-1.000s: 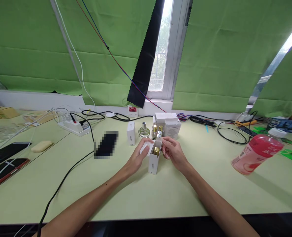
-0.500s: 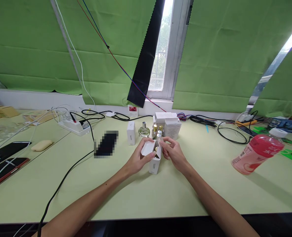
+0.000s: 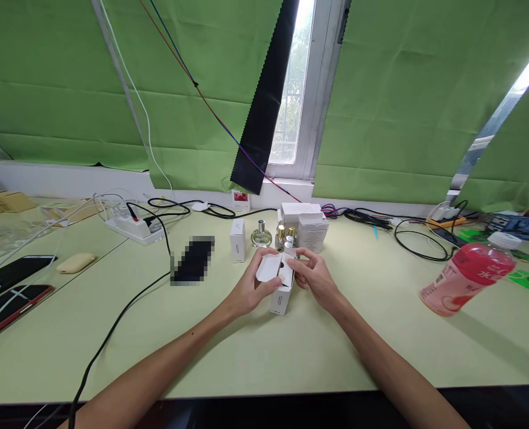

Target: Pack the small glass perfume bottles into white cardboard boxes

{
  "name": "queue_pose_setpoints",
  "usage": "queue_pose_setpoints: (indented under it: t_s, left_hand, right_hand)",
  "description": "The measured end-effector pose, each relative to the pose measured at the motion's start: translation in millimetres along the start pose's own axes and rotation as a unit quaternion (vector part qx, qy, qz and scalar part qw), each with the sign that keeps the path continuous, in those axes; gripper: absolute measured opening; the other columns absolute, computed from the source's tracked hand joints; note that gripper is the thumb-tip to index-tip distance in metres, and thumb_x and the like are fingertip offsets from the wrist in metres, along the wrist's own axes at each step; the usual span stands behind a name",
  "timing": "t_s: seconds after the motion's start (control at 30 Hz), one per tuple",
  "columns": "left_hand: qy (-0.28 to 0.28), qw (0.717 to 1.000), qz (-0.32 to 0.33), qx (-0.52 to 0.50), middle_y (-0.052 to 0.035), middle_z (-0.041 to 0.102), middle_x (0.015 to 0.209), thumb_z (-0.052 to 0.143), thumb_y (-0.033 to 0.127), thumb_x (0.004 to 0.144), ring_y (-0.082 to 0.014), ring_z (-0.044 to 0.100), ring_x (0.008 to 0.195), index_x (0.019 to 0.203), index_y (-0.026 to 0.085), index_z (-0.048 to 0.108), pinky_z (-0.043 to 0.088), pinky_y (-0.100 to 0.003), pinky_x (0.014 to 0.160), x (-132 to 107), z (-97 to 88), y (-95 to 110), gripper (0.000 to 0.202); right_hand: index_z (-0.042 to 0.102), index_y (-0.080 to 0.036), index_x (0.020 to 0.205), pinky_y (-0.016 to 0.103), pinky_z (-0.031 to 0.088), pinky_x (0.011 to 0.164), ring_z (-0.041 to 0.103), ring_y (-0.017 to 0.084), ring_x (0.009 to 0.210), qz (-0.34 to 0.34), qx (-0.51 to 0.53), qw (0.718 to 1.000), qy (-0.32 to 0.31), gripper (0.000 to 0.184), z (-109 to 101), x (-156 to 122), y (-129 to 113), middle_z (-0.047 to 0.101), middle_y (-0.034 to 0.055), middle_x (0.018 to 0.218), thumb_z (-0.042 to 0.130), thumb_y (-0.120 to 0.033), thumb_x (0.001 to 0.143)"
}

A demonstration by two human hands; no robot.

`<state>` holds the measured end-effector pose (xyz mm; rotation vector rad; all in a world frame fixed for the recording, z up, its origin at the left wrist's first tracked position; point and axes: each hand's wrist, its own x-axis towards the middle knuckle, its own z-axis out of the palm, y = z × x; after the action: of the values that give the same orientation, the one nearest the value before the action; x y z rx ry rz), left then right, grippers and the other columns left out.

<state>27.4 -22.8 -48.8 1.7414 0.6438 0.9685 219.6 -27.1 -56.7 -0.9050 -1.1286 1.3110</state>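
Note:
A small white carton [image 3: 282,298] stands upright on the pale green table [image 3: 255,351] between my hands. My left hand [image 3: 250,289] grips its left side and its thumb presses the white lid flap [image 3: 271,268] down over the opening. My right hand [image 3: 315,277] pinches the carton's right top edge. The gold-capped bottle inside is almost hidden by the flap. Just behind stand several small perfume bottles [image 3: 284,235], a clear round bottle [image 3: 261,236] and white boxes [image 3: 311,226].
A pink drink bottle [image 3: 465,277] lies tilted at the right. Black cables [image 3: 407,235] run along the back. A power strip [image 3: 132,229], a black cable [image 3: 125,313], two phones [image 3: 9,286] and a yellow case [image 3: 75,263] lie at the left.
The lid flap has swung from open to nearly closed over the carton, covering the gold-capped bottle. Both hands stayed at the carton.

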Motion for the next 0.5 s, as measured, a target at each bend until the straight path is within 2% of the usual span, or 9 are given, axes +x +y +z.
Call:
queue_pose_setpoints:
  t_s: [0.23,0.5]
  left_hand:
    - [0.006,1.000,-0.003,-0.001,-0.0027,0.054,0.102,0.065,0.053,0.089,-0.0189,0.053,0.088,0.129,0.027,0.040,0.044,-0.027,0.075,-0.6,0.3,-2.8,0.054]
    - [0.013,1.000,-0.013,-0.001,-0.0025,0.054,0.100,0.064,0.052,0.091,-0.0179,0.053,0.084,0.128,0.027,0.042,0.043,-0.027,0.073,-0.3,1.6,0.5,0.050]
  right_hand:
    - [0.063,-0.019,0.094,0.022,0.026,0.041,0.033,0.006,0.042,-0.003,-0.003,1.000,-0.006,0.042,-0.9,0.4,0.5,0.046,-0.0099,0.047,0.083,-0.048,0.072]
    - [0.063,-0.019,0.093,0.022,0.026,0.041,0.033,0.006,0.041,-0.001,0.000,1.000,-0.005,0.042,-0.5,0.5,-0.6,0.046,-0.0102,0.046,0.084,-0.047,0.071]
